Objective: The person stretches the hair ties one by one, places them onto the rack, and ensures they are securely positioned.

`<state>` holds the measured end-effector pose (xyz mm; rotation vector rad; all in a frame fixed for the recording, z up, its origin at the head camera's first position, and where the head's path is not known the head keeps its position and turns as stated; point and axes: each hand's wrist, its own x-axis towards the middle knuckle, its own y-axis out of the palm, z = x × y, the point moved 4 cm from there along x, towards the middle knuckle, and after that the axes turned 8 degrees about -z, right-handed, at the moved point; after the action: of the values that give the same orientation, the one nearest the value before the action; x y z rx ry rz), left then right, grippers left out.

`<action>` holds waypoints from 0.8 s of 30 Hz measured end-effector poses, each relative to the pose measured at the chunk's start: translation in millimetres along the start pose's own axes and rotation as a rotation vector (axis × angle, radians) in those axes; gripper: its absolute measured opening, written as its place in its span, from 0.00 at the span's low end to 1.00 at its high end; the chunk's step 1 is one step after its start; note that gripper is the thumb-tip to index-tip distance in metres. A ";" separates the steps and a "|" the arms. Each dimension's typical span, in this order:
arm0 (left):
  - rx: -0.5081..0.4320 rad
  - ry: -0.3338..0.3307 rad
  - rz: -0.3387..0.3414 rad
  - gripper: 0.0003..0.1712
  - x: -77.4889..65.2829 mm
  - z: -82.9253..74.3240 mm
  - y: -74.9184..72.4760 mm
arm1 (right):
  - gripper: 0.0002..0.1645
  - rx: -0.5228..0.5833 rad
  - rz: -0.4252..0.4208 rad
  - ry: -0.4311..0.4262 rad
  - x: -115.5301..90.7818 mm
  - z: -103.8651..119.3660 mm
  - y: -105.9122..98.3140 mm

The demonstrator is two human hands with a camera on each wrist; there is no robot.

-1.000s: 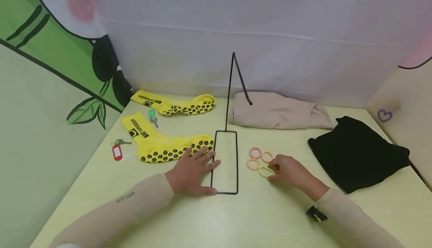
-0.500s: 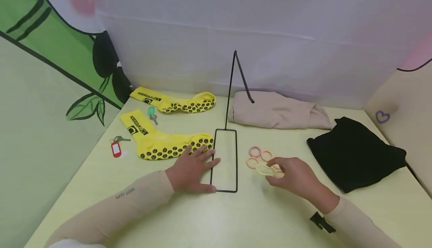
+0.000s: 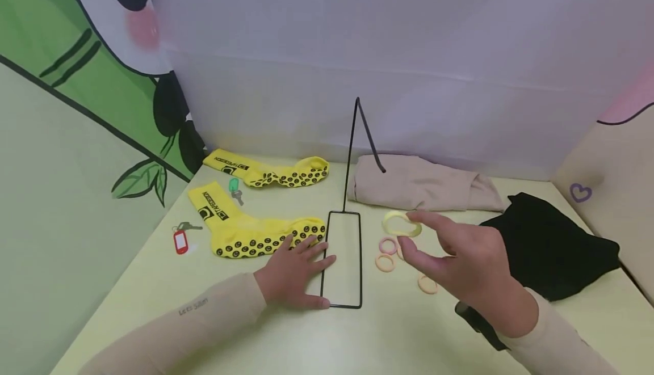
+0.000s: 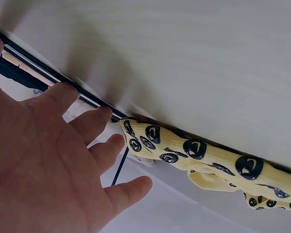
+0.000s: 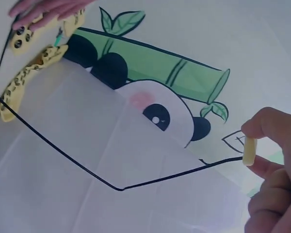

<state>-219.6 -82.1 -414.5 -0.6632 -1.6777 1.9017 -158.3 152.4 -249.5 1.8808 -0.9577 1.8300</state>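
Observation:
My right hand (image 3: 467,258) pinches a pale yellow hair tie (image 3: 386,226) between thumb and forefinger, raised above the table. The right wrist view shows the hair tie (image 5: 250,151) edge-on, in line with the tip of the stand's arm; whether they touch I cannot tell. A black wire stand (image 3: 360,261) has a flat rectangular base, an upright and a slanting arm. Spread flat, my left hand (image 3: 293,270) rests across the base's left side, its fingertips by a yellow sock (image 3: 240,230). Below the right hand lie a pink hair tie (image 3: 381,244) and orange ones (image 3: 377,262), one partly hidden.
Another yellow sock (image 3: 276,173) lies at the back left. Near the socks are keys with a green tag (image 3: 233,185) and a red tag (image 3: 181,242). Folded beige cloth (image 3: 424,185) lies behind the stand, black cloth (image 3: 562,250) at right. A white curtain (image 3: 317,68) hangs behind.
My right hand has lifted the yellow hair tie off the table, away from the other hair ties. My left hand stays on the stand's base. The head view has tilted up slightly.

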 end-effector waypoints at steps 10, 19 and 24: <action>0.017 -0.007 0.003 0.50 0.2 -1.5 1.1 | 0.20 -0.019 -0.036 0.008 46.0 -6.8 18.9; 0.035 -0.013 0.023 0.51 0.3 -2.9 -0.9 | 0.31 0.037 0.108 0.196 52.6 -20.8 23.4; 0.034 -0.009 0.017 0.50 0.4 -2.6 -2.0 | 0.24 0.111 0.255 0.400 25.7 -48.1 31.9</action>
<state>-218.0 -79.7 -412.7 -0.6579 -1.6460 1.9434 -216.7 155.9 -225.9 1.4131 -1.0004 2.3348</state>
